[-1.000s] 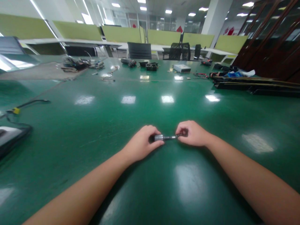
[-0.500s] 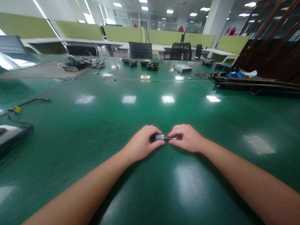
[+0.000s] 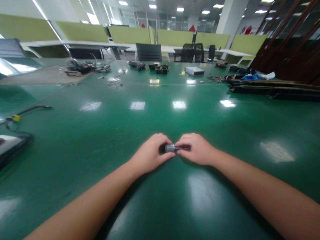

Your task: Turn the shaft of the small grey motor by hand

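Note:
My left hand (image 3: 153, 151) is closed around a short grey metal cylinder (image 3: 170, 148) with a dark left end. From the cylinder's right side a thin dark rod (image 3: 178, 148) sticks out; it looks ridged, but blur hides its exact kind. The fingertips of my right hand (image 3: 196, 149) pinch this rod close to the cylinder. Both hands are low over the green tabletop (image 3: 160, 123), nearly touching each other. The rod's far end is partly hidden inside my right hand.
At the left edge lies a white-and-black device (image 3: 11, 146) with a black cable (image 3: 32, 109). Along the far side are a white box (image 3: 194, 71), black parts (image 3: 160, 68) and tangled wires (image 3: 115, 80). Long dark strips (image 3: 275, 90) are stacked at right.
My right hand has shifted slightly left, bringing its fingertips closer to the cylinder and my left hand. My left hand keeps its grip on the cylinder in almost the same place.

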Tool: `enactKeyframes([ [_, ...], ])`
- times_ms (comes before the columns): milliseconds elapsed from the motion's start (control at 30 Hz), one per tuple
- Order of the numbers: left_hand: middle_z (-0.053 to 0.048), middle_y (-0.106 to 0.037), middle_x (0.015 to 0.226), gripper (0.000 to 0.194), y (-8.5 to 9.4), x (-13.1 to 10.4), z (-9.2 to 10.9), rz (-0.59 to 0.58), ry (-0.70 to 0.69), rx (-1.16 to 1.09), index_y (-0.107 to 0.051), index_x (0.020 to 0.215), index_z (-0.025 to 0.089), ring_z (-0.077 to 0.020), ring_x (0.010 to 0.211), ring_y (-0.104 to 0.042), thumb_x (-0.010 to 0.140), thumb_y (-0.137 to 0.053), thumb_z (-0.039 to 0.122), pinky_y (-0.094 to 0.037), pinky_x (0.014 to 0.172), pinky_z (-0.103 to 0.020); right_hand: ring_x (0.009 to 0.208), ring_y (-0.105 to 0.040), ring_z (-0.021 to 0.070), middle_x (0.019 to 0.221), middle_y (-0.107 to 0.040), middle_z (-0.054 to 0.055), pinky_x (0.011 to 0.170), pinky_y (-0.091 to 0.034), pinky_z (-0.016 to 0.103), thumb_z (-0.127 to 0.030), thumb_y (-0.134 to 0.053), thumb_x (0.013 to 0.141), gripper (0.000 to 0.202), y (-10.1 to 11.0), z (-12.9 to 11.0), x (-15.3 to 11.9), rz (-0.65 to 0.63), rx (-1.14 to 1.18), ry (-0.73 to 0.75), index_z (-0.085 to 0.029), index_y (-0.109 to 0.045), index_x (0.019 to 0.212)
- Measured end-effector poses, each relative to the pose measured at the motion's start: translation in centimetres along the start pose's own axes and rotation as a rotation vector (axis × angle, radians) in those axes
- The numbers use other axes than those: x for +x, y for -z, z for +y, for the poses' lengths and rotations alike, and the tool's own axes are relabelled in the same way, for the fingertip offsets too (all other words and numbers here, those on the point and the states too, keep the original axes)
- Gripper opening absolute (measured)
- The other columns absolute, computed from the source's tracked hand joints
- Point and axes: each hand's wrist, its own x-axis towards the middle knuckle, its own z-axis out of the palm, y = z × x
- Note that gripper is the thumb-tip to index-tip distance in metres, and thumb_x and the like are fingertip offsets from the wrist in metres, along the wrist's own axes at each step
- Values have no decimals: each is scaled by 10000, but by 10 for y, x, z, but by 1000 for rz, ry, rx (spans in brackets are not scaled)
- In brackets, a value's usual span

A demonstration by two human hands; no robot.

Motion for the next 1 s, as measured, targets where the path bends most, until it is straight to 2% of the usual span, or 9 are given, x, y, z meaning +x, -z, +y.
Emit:
enactKeyframes([
  [567,-33,-651,953,219,0,-1,-3,6,4,-1,-642,966,216,-233,924,-593,828,-730,360,-474,821,-369,784,-647,163,845,-731,33,758,-456,290,-193,-697,830,95,2,0,0,31,-3,54,-203,-752,907],
  [1000,-34,-655,959,223,1,-2,0,12,10,-10,-633,954,216,-234,923,-597,826,-737,366,-483,826,-374,758,-643,159,813,-725,25,740,-449,288,-185,-707,800,95,6,-1,-1,33,-10,31,-199,-756,880],
])
